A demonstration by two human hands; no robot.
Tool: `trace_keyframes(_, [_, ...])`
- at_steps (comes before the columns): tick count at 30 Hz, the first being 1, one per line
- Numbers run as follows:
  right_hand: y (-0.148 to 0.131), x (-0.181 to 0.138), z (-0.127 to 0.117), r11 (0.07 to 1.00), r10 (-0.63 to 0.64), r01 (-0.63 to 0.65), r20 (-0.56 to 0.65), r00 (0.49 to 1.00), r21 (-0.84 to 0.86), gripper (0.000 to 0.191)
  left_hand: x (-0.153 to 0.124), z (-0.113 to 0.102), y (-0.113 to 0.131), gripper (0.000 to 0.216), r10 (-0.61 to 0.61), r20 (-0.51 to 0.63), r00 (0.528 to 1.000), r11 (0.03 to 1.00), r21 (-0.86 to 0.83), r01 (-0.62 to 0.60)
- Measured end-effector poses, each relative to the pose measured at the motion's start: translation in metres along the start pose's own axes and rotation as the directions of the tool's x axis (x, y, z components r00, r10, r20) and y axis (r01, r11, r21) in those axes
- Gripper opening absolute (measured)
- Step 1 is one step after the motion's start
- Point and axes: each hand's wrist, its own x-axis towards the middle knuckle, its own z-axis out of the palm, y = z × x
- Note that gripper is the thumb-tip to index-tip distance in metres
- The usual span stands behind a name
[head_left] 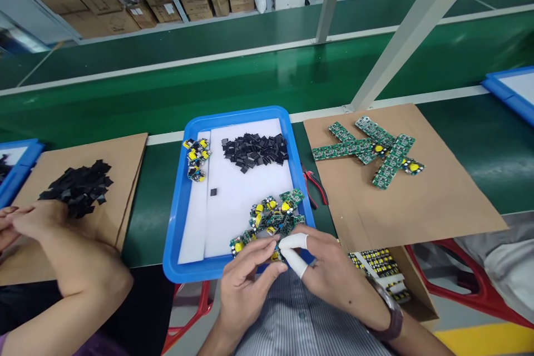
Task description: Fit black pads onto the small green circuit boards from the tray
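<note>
Over the front edge of the blue tray (176, 200), my left hand (249, 281) and my right hand (327, 264) meet at the fingertips. Between them is a small circuit board (275, 256) with a yellow part, mostly hidden by the fingers. White finger cots cover the thumb and a finger of my right hand. Just beyond lies a heap of circuit boards (271, 217) with yellow components. Farther back in the tray are a pile of small black pieces (254, 150) and one lone black piece (213, 192). More yellow-topped boards (197, 158) sit at the tray's left side.
Red-handled pliers (315, 186) lie right of the tray. Green board strips (375, 147) rest on cardboard (434, 200). Below it stands a box of boards (384, 272). At left, a co-worker's arm (70, 267) reaches beside black pieces (81, 186). A slanted post (400, 44) rises behind.
</note>
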Motion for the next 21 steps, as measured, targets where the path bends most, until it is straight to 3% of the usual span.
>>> trace_keyframes(3, [0.002,0.004,0.000,0.997,0.060,-0.059,-0.024,0.998,0.056,0.019,-0.002,0.001,0.000,0.049,0.041,-0.009,0.999,0.997,0.063,-0.040])
trace_keyframes(8, [0.008,0.006,0.002,0.980,0.042,-0.031,-0.053,0.998,0.197,0.016,0.000,-0.004,0.004,0.044,-0.116,0.034,0.993,0.993,-0.007,0.117])
trace_keyframes(14, [0.002,0.001,0.008,0.992,0.015,-0.004,-0.091,0.996,0.124,0.017,0.001,-0.003,0.006,0.036,-0.208,0.030,0.978,0.967,-0.143,0.210])
trace_keyframes(17, [-0.006,-0.004,0.012,0.999,-0.033,0.034,-0.138,0.990,0.003,0.019,-0.002,-0.002,0.009,0.036,-0.170,-0.009,0.985,0.984,-0.054,0.170])
trace_keyframes(21, [-0.009,-0.009,0.010,0.995,-0.099,0.095,-0.104,0.990,-0.037,0.025,-0.005,-0.004,0.013,0.039,-0.004,-0.032,0.999,0.990,0.142,0.009])
